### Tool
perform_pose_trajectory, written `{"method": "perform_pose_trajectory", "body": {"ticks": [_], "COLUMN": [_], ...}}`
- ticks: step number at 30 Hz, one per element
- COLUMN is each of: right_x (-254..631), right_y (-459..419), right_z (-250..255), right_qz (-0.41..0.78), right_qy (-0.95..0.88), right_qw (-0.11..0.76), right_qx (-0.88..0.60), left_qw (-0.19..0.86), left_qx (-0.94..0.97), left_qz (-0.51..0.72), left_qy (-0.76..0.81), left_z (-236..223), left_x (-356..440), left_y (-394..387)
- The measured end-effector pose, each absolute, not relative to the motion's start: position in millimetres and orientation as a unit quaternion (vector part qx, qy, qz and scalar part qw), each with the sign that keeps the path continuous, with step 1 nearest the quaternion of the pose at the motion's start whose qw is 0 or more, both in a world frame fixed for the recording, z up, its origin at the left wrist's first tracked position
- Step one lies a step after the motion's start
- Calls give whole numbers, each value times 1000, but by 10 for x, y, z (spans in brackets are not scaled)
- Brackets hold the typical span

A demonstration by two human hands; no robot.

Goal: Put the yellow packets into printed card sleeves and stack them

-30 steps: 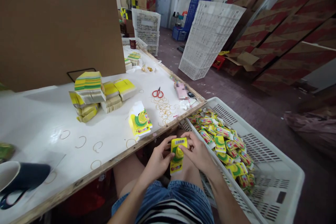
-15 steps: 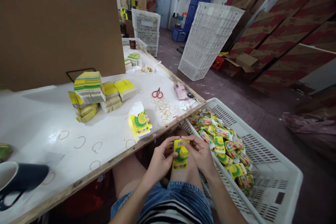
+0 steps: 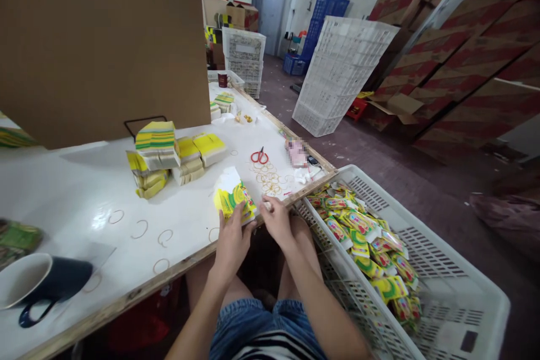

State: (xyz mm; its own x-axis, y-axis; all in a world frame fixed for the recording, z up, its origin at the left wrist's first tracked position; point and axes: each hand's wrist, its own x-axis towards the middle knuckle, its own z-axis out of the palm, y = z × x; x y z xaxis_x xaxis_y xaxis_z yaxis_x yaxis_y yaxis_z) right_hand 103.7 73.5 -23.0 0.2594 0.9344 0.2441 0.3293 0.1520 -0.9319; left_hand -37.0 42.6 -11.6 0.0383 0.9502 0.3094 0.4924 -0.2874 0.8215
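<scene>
A small pile of yellow-green packets [image 3: 234, 198] lies near the front edge of the white table [image 3: 76, 202]. My left hand [image 3: 231, 239] rests on the pile's near edge, fingers curled over the top packet. My right hand [image 3: 276, 218] sits just right of the pile at the table edge, fingers bent, touching the pile's right corner. Whether it grips anything is unclear. A white plastic crate [image 3: 442, 270] with several loose packets [image 3: 367, 230] stands to my right.
Bundled packet stacks [image 3: 169, 154] sit mid-table. Red scissors [image 3: 259, 156] and scattered rubber bands [image 3: 274, 180] lie to the right. A dark mug [image 3: 42, 287] stands at the left front. A brown cardboard sheet [image 3: 101, 39] rises behind. Stacked white crates [image 3: 337, 73] stand on the floor.
Both hands rose from my lap to the table edge, carrying the single packet onto the small pile. The camera view shifted slightly.
</scene>
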Motion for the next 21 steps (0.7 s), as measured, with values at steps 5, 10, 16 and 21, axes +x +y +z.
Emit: {"method": "perform_pose_trajectory", "body": {"ticks": [5,10,16,21], "right_x": [824,980,1145,1220], "right_y": [898,679,174,-23], "right_z": [-297,-215,2,-33], "right_qz": [319,391,539,583], "right_qy": [-521,-471,-359,-317], "right_qw": [544,569,604,604], "right_qx": [-575,-549,-464,-441], "left_qw": [325,331,642,766], "left_qx": [650,561,417,380], "left_qz": [451,553,538,476], "left_qy": [519,520,353,205], "left_z": [-73,26,20,13], "left_x": [-409,-434,-329,-226], "left_y": [400,334,295,204]}}
